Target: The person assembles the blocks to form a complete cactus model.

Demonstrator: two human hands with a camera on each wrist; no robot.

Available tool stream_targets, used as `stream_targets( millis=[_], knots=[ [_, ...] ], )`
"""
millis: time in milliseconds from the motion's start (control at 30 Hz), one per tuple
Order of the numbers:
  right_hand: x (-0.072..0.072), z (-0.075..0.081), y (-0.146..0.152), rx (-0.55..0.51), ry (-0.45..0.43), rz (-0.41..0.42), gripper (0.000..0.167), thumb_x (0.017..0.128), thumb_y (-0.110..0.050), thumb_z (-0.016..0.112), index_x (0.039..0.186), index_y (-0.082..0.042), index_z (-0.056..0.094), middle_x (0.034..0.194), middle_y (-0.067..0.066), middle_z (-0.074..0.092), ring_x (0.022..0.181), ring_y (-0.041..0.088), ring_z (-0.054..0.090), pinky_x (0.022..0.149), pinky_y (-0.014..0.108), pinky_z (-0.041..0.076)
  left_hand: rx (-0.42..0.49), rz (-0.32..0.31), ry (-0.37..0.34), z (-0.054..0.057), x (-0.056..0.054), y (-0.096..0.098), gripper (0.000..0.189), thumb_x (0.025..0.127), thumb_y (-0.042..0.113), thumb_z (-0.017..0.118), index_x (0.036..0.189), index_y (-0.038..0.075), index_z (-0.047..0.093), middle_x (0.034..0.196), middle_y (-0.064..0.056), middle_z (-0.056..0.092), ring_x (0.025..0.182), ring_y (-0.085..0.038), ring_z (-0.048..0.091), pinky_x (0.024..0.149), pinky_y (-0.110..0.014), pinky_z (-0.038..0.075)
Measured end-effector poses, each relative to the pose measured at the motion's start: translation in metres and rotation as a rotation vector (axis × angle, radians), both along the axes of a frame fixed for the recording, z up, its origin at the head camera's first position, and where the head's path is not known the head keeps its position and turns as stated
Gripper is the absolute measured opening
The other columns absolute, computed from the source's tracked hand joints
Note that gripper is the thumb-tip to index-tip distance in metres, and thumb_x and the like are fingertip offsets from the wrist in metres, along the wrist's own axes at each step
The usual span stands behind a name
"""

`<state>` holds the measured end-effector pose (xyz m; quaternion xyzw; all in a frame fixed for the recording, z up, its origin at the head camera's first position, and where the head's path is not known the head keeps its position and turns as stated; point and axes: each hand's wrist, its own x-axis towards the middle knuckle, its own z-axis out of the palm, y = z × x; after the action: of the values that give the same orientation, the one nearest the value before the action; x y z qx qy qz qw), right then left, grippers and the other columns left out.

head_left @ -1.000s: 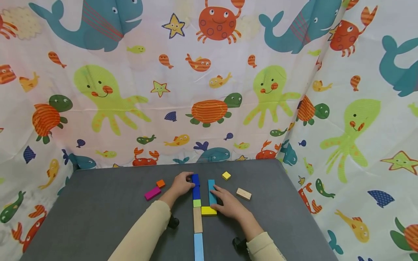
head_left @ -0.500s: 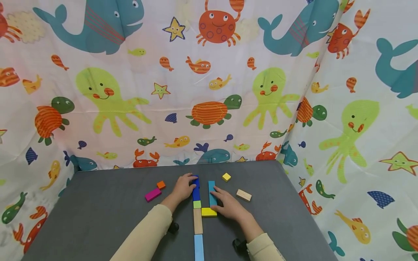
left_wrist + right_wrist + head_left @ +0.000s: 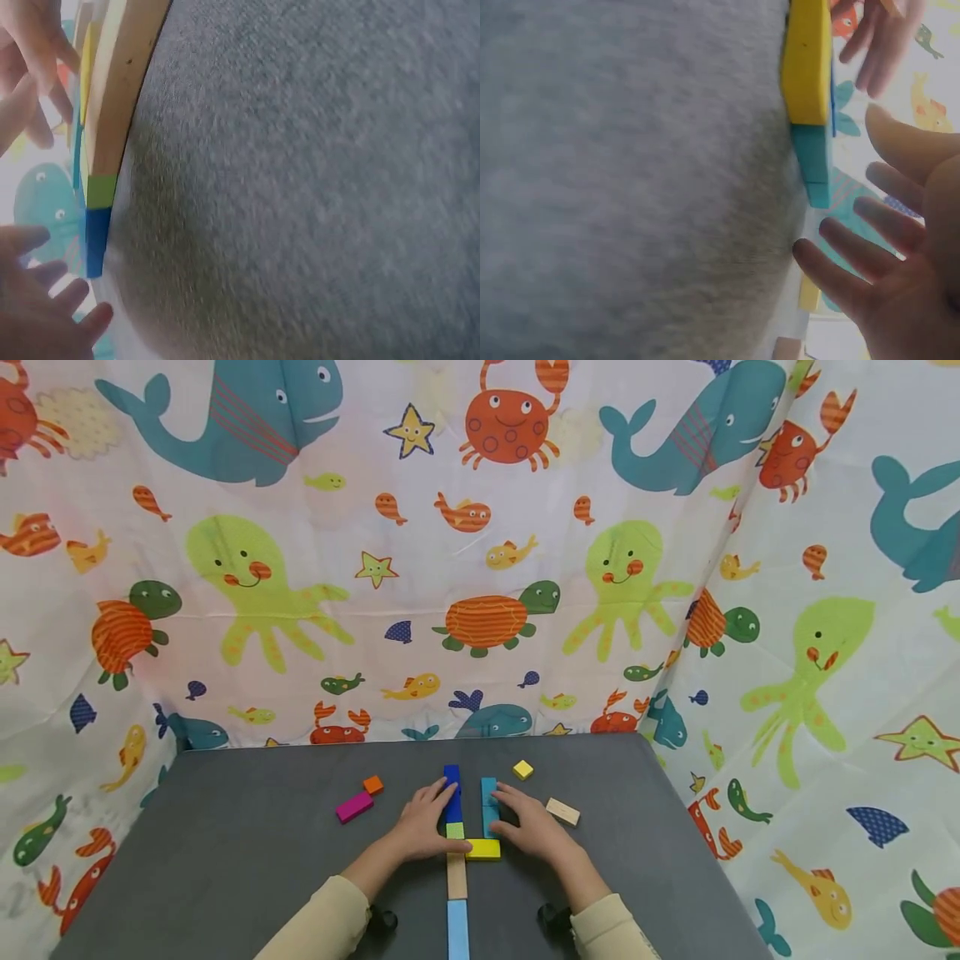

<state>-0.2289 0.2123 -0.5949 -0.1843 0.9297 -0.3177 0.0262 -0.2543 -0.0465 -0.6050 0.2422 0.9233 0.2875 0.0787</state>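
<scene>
A column of wooden blocks runs away from me: light blue (image 3: 457, 931), natural wood (image 3: 457, 881), green (image 3: 455, 831), then dark blue blocks (image 3: 452, 772). My left hand (image 3: 416, 827) is spread across the column, fingertips over the dark blue part and thumb reaching to the yellow block (image 3: 487, 850). That yellow block lies crosswise, jutting right from the column. Beyond it, two teal blocks (image 3: 489, 817) stand end to end, parallel to the dark blue ones. Beside their right side is my right hand (image 3: 536, 828), thumb and fingers spread; in the right wrist view its fingers are extended.
Loose on the grey table (image 3: 240, 868) are a magenta block (image 3: 354, 807) and an orange cube (image 3: 372, 785) to the left. A yellow cube (image 3: 522, 769) and a natural wood block (image 3: 562, 812) lie to the right. A printed curtain (image 3: 480, 560) hangs behind the table.
My left hand has let go of the dark blue blocks and moved nearer me, its thumb swinging right to the yellow block. My right hand has shifted slightly, and the seam between the teal blocks now shows.
</scene>
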Motion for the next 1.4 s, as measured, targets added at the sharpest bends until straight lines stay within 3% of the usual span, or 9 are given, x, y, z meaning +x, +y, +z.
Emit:
stream_targets(
  millis=[133,267,500,667,1033,1267,1400],
  knots=[
    [-0.009,0.008,0.0,0.012,0.074,-0.095,0.053,0.1,-0.022,0.075,0.148,-0.003,0.061,0.156,0.018,0.056,0.142,0.041,0.054,0.115,0.061,0.043,-0.049,-0.015,-0.056,-0.002,0.002,-0.007,0.121,0.074,0.068,0.086,0.168,0.013,0.033,0.173,-0.019,0.026,0.152,-0.048,0.029,0.119,-0.073,0.024],
    [-0.021,0.02,0.002,0.031,0.089,-0.23,0.05,0.097,-0.017,0.079,0.143,-0.003,0.066,0.149,0.02,0.061,0.137,0.042,0.058,0.112,0.06,0.046,-0.064,-0.021,-0.054,-0.008,0.004,-0.013,0.122,0.071,0.069,0.087,0.167,0.013,0.036,0.173,-0.018,0.027,0.152,-0.047,0.028,0.12,-0.072,0.023],
    [-0.051,0.029,0.007,-0.001,0.045,-0.42,0.051,0.094,-0.014,0.082,0.14,-0.001,0.067,0.14,0.022,0.066,0.127,0.04,0.064,0.108,0.057,0.051,-0.1,-0.06,-0.026,-0.007,0.002,-0.014,0.12,0.074,0.068,0.087,0.169,0.019,0.032,0.179,-0.007,0.011,0.152,-0.047,0.027,0.119,-0.073,0.022],
    [-0.067,0.025,0.01,0.008,-0.012,-0.497,0.053,0.093,-0.013,0.083,0.141,0.001,0.065,0.14,0.025,0.065,0.125,0.042,0.063,0.105,0.056,0.053,-0.153,-0.068,-0.042,-0.001,0.0,-0.013,0.115,0.075,0.07,0.084,0.168,0.023,0.034,0.178,-0.002,0.02,0.153,-0.044,0.025,0.12,-0.07,0.024],
    [-0.088,0.003,0.017,0.087,-0.073,-0.549,0.042,0.091,-0.014,0.085,0.126,0.006,0.072,0.118,0.023,0.073,0.1,0.035,0.067,0.092,0.049,0.056,-0.165,-0.059,-0.07,0.002,-0.003,-0.012,0.115,0.075,0.07,0.085,0.168,0.023,0.035,0.176,-0.003,0.024,0.154,-0.044,0.025,0.12,-0.068,0.025],
    [-0.097,0.009,0.007,0.052,-0.021,-0.493,0.033,0.094,-0.009,0.08,0.123,0.005,0.075,0.116,0.021,0.074,0.101,0.035,0.069,0.093,0.049,0.057,-0.149,-0.051,-0.083,0.004,-0.001,-0.012,0.117,0.074,0.072,0.085,0.168,0.025,0.035,0.177,-0.002,0.024,0.154,-0.044,0.024,0.121,-0.07,0.023],
    [-0.102,0.016,-0.011,-0.004,0.013,-0.41,0.033,0.096,-0.008,0.079,0.127,0.003,0.074,0.115,0.019,0.075,0.1,0.031,0.068,0.093,0.048,0.058,-0.147,-0.048,-0.092,0.004,-0.001,-0.015,0.116,0.074,0.07,0.086,0.168,0.025,0.035,0.176,-0.002,0.024,0.154,-0.043,0.024,0.121,-0.07,0.023]
  ],
)
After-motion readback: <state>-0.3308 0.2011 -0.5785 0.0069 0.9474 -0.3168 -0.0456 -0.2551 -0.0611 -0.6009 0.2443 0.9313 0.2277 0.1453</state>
